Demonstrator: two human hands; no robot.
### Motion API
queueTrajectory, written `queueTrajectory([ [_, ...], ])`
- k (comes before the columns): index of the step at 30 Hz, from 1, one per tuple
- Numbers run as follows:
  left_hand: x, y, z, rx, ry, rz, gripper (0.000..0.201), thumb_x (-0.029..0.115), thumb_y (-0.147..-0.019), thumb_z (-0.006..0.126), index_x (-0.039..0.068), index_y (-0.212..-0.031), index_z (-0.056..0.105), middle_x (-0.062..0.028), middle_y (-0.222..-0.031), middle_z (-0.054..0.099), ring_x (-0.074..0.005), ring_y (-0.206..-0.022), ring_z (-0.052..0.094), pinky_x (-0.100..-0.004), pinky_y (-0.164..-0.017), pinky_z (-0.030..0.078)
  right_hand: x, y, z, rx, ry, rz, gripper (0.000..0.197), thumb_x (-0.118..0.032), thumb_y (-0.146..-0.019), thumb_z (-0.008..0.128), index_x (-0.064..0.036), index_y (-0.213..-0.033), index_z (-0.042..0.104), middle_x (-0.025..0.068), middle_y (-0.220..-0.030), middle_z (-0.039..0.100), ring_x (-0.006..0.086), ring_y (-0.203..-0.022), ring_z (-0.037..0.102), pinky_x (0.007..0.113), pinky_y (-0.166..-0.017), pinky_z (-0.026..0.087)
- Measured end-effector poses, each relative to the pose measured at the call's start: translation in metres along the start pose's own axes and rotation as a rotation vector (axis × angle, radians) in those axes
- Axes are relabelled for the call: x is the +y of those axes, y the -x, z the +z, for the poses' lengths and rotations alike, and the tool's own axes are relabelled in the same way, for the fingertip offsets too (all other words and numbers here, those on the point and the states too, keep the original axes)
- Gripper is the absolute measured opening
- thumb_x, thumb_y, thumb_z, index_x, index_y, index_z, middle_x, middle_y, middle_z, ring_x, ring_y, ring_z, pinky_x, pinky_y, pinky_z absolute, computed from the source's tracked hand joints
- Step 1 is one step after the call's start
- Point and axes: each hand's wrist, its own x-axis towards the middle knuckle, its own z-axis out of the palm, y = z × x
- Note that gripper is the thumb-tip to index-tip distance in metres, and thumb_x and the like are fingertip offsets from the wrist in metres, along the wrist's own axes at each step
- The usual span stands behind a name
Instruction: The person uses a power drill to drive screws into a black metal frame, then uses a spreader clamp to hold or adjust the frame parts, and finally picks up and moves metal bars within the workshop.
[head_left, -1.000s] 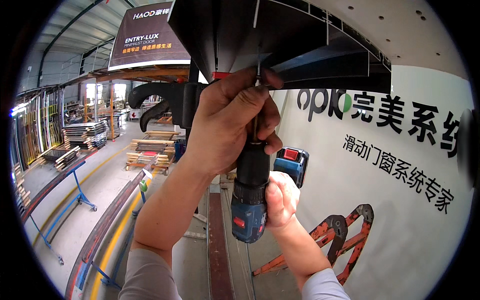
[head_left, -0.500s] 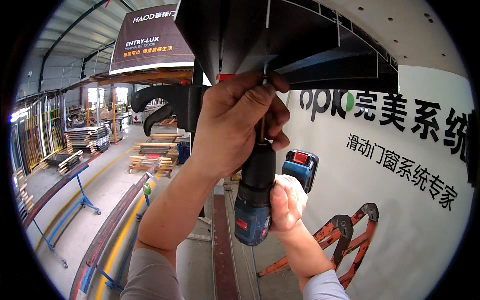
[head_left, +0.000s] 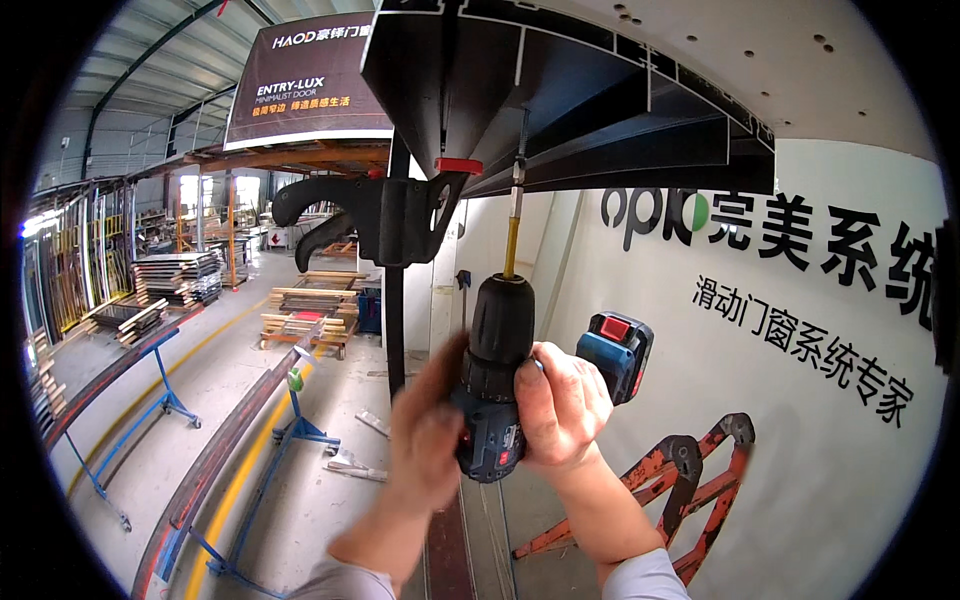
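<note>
A blue and black cordless drill [head_left: 492, 420] points upward, gripped by my right hand [head_left: 568, 405], with its battery [head_left: 614, 355] sticking out to the right behind that hand. From its chuck rises a long gold-coloured bit [head_left: 513, 240], and a screw [head_left: 522, 140] at the tip reaches up to a black ribbed metal profile [head_left: 600, 100] overhead. My left hand [head_left: 425, 440] lies against or just beside the drill body's left side. Motion smears its fingers, so their grip is unclear. A black bar clamp [head_left: 395, 220] with a red pad sits left of the bit, below the profile.
A white wall panel [head_left: 650, 300] with large lettering stands at the right, with an orange folding metal frame [head_left: 690, 490] in front. Blue wheeled stands [head_left: 165, 395] carry long profiles at the left. Wooden stacks [head_left: 310, 310] and a dark banner [head_left: 300, 80] are farther back.
My left hand has let go of the screw and bit and dropped to the drill body. The bit, screw and clamp are now uncovered. The drill sits slightly farther left and higher.
</note>
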Motion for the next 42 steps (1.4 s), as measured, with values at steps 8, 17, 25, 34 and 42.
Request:
queueTrajectory([
  [8,-0.022,0.017,0.027,0.343,-0.097,0.103,0.079,0.029,-0.073,0.074,-0.019,-0.132,0.053,-0.0119,-0.106,0.068,-0.0171,-0.094,0.062,-0.0301,-0.086,0.051,0.002,-0.001,0.003,0.016,0.058,-0.016,0.047,-0.012,-0.084,0.065,-0.016,-0.131,0.061,0.0122,-0.086,0.062,0.0213,-0.059,0.059,0.031,-0.053,0.048],
  [17,-0.01,0.009,0.02,0.284,0.112,0.034,0.074,0.024,-0.072,0.076,-0.018,-0.129,0.055,-0.0078,-0.101,0.065,-0.0118,-0.09,0.058,-0.0251,-0.082,0.048,-0.003,-0.007,0.008,0.006,0.067,-0.043,0.049,-0.012,-0.083,0.065,-0.0163,-0.131,0.062,0.0115,-0.083,0.06,0.0204,-0.057,0.059,0.031,-0.051,0.048],
  [25,-0.018,0.001,0.021,0.27,0.108,0.049,0.078,0.03,-0.073,0.079,-0.019,-0.13,0.055,-0.0084,-0.098,0.066,-0.0126,-0.088,0.059,-0.026,-0.081,0.049,0.004,-0.008,0.005,-0.045,0.112,-0.05,0.051,-0.012,-0.083,0.066,-0.0172,-0.133,0.061,0.011,-0.083,0.059,0.0196,-0.058,0.059,0.031,-0.051,0.048],
  [34,-0.012,-0.004,0.028,0.331,0.007,-0.008,0.077,0.028,-0.071,0.075,-0.017,-0.13,0.056,-0.0089,-0.098,0.067,-0.0127,-0.088,0.06,-0.0258,-0.081,0.049,0.005,-0.015,-0.002,-0.092,0.222,-0.095,0.053,-0.012,-0.084,0.066,-0.0213,-0.136,0.063,0.0083,-0.082,0.057,0.0183,-0.058,0.057,0.03,-0.053,0.048],
  [42,-0.019,0.001,0.026,0.345,-0.031,-0.022,0.077,0.024,-0.066,0.069,-0.018,-0.129,0.057,-0.0099,-0.095,0.069,-0.013,-0.085,0.061,-0.0269,-0.078,0.051,0.006,-0.019,-0.013,-0.189,0.19,-0.134,0.048,-0.006,-0.077,0.064,-0.0055,-0.125,0.06,0.0159,-0.085,0.061,0.0257,-0.061,0.061,0.034,-0.054,0.051],
])
